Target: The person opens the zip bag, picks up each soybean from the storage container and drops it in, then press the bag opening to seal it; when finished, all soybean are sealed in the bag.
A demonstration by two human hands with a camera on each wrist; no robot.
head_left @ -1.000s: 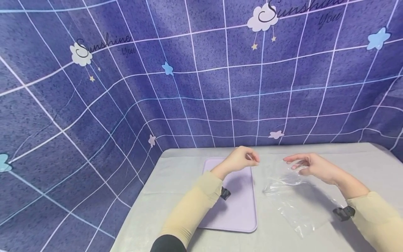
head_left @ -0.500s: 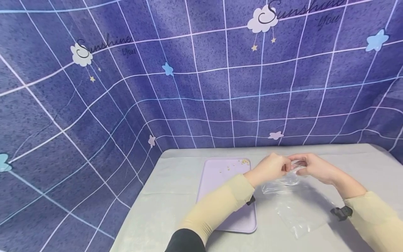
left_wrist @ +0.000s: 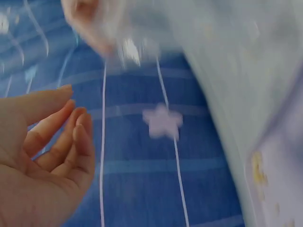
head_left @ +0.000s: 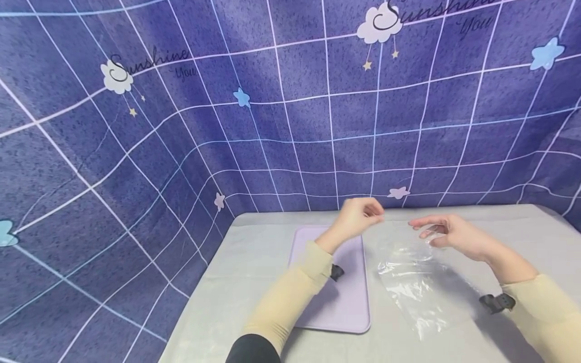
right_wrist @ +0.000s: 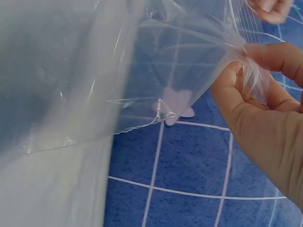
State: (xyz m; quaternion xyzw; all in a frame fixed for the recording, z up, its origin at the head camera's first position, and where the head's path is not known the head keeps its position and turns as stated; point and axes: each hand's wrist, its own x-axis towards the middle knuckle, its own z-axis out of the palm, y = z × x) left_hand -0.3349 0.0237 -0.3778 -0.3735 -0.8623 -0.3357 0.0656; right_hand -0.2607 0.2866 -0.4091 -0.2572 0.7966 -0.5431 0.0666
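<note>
My right hand [head_left: 431, 232] pinches the top edge of a clear plastic bag [head_left: 419, 287]; the rest of the bag lies on the grey table. The right wrist view shows the thumb and fingers [right_wrist: 265, 56] gripping the crumpled bag [right_wrist: 142, 71] rim. My left hand [head_left: 368, 214] hovers above the far end of a lilac tray [head_left: 345, 307], a little left of the bag's mouth. In the blurred left wrist view its fingers [left_wrist: 80, 137] are loosely curled with nothing between them. Small pale crumbs [left_wrist: 257, 168] lie on the tray [left_wrist: 284, 198].
The grey table [head_left: 254, 262] is backed by a blue checked cloth [head_left: 272, 101] with stars and clouds, which also drops along its left side. Black straps sit at both wrists [head_left: 497, 302].
Half a second ago my left hand was at the bag's mouth beside the right hand; it has since drawn back left and up over the tray's far end. The right hand keeps its hold.
</note>
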